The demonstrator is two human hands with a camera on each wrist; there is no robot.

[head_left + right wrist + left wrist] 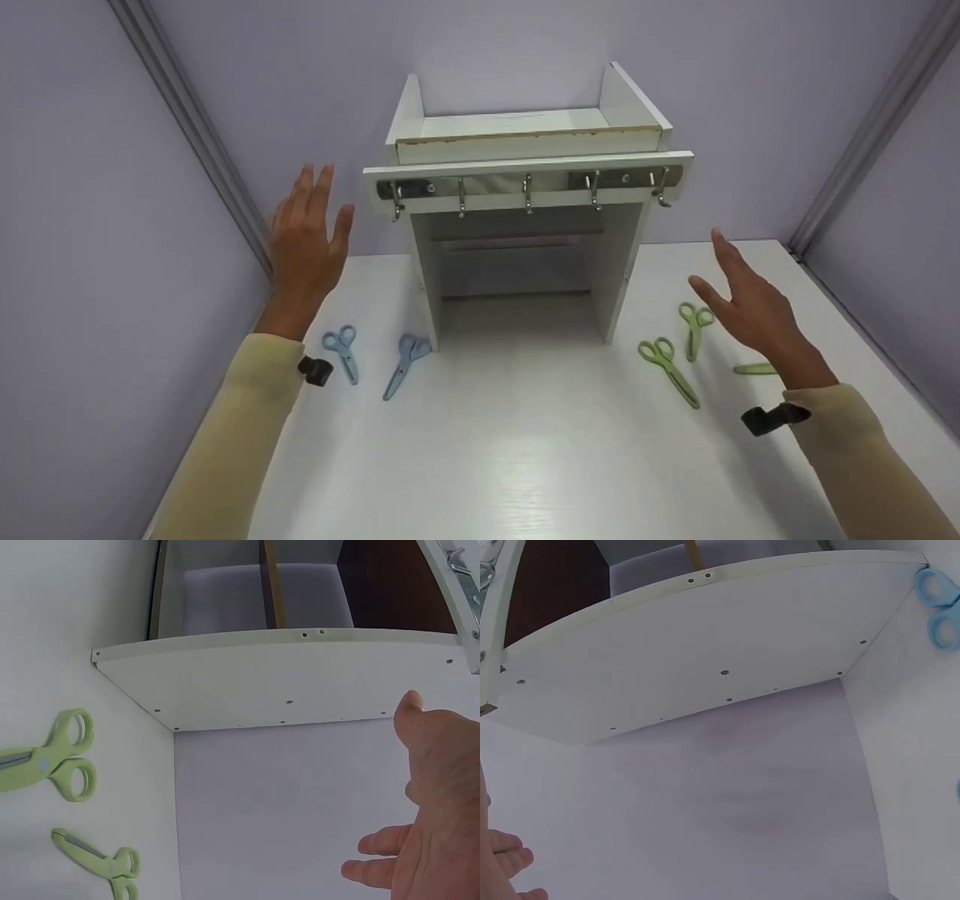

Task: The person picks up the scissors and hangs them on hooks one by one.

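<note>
Glossy white tabletop [525, 465], matt painted wooden rack [525, 142], shiny metal hooks [527, 193], plastic-handled scissors [667, 360]

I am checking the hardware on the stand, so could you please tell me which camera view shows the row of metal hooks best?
The head view: the row of hooks spans the rack front rail, all five visible. The right wrist view catches only one hook at its top right corner. The left wrist view shows just a metal glint at its top left edge.

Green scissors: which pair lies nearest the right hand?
The green scissors just left of the right hand, handles toward the back wall; the other full pair lies farther left and nearer the camera.
</note>
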